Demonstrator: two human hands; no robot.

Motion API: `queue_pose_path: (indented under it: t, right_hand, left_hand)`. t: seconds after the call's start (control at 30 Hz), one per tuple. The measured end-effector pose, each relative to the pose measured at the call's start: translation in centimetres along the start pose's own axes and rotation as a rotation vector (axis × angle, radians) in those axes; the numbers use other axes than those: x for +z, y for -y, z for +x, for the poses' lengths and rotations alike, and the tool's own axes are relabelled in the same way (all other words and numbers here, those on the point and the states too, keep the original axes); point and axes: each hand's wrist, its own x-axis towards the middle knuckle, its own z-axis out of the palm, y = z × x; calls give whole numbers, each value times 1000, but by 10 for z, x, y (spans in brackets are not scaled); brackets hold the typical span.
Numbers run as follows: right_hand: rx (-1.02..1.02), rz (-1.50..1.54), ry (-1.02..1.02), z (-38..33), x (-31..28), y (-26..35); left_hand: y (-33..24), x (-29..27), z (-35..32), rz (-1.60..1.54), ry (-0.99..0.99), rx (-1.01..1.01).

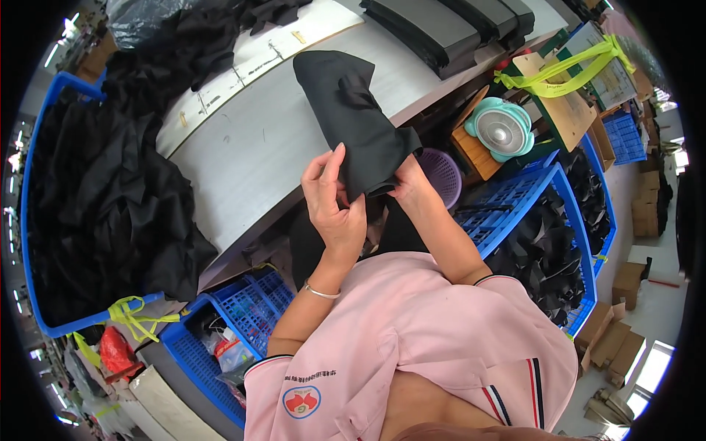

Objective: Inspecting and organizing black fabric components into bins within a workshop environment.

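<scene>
I hold a piece of black fabric (353, 117) that lies partly on the white worktable (250, 147) and hangs over its near edge. My left hand (332, 198) pinches the lower edge of the cloth between thumb and fingers. On the other side, my right hand (408, 180) grips the same lower edge, mostly tucked under the cloth. A silver bracelet sits on my left wrist.
A blue bin (44, 147) heaped with black fabric stands at the left. Blue crates (235, 309) sit under the table, another blue crate (544, 220) of black pieces at the right. A purple basket (445, 173), a teal fan (501, 128) and stacked dark foam sheets (448, 26) lie beyond.
</scene>
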Motion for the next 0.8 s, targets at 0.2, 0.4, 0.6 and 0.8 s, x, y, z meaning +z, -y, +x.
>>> queue_pose_path:
  t: [0.2, 0.4, 0.6, 0.8]
  right_hand:
    - [38, 134, 120, 7, -13, -10]
    - [43, 149, 92, 4, -7, -12]
    - [-50, 63, 56, 5, 0, -19]
    - [-93, 12, -19, 10, 13, -25]
  left_hand:
    - [-2, -3, 3, 14, 16, -10]
    - [-1, -1, 2, -37, 13, 0]
    - [10, -3, -1, 13, 6, 42]
    - [20, -22, -8, -79, 84, 53]
